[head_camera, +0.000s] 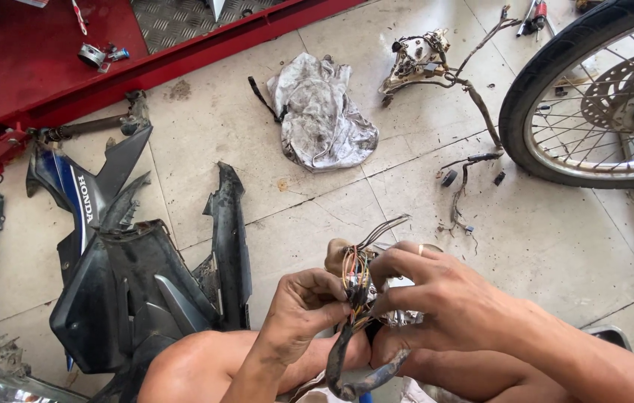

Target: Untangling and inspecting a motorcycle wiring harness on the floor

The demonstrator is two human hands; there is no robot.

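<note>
Wire bundle: held above the person's lap, between both hands; coloured strands fan out at its top, a dark sleeved section hangs below and curls toward the right.
Long axis: roughly vertical in the head view, loose ends up, sleeved tail down.
Left hand: grip clenched on the bundle from the left side, fingers pinching the strands at mid-height.
Right hand: grip closed on the same bundle from the right, fingers curled over a pale metallic part just behind the wires; what that part is, cannot tell.
Relation: the bundle lies directly between the two grips; both touch it, neither nearer.
Floor: tiled, carries everything else.
Dark fairing panels: left of the hands, well apart.
Dirty rag: ahead, well apart.
Second wiring harness: ahead right, beside the spoked wheel.
</note>
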